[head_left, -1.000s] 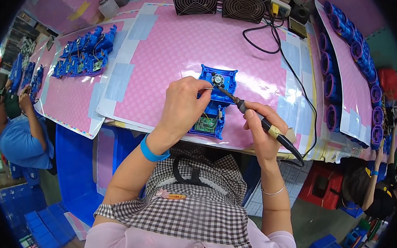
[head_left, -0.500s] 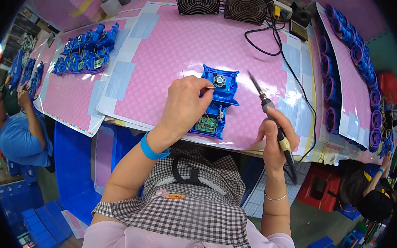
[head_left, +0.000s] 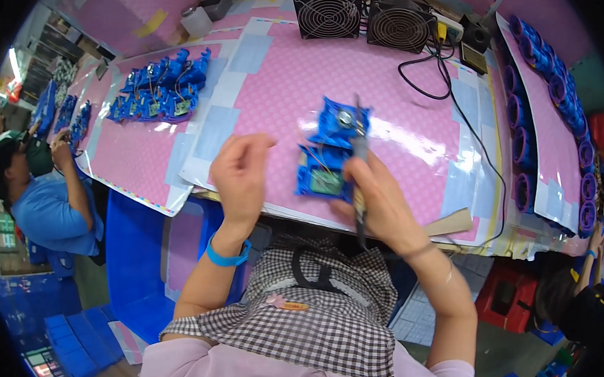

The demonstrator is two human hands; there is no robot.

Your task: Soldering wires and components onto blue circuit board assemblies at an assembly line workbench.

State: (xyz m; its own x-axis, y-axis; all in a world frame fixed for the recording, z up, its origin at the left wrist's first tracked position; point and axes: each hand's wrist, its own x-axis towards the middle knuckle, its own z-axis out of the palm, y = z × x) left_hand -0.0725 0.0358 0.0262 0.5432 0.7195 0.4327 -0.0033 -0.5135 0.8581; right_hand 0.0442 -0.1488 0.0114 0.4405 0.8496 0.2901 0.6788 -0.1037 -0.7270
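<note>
Left hand [head_left: 239, 174], half curled and seemingly empty, hovers left of the blue housing halves [head_left: 333, 134] on the pink worktop [head_left: 281, 77]; right hand [head_left: 382, 199] grips a soldering iron [head_left: 360, 150] over their right side. Looks between solder touches; the next needs steadied wires [head_left: 316, 156].

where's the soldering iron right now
In the head view, the soldering iron is right of centre, in the right hand, seen across the right side of the blue housing.

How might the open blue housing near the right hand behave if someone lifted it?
The blue housing might flop midway, where thin wires seem to link its two parts. Each part looks moulded, so probably stiff. The exposed green circuit board could be fragile.
</note>
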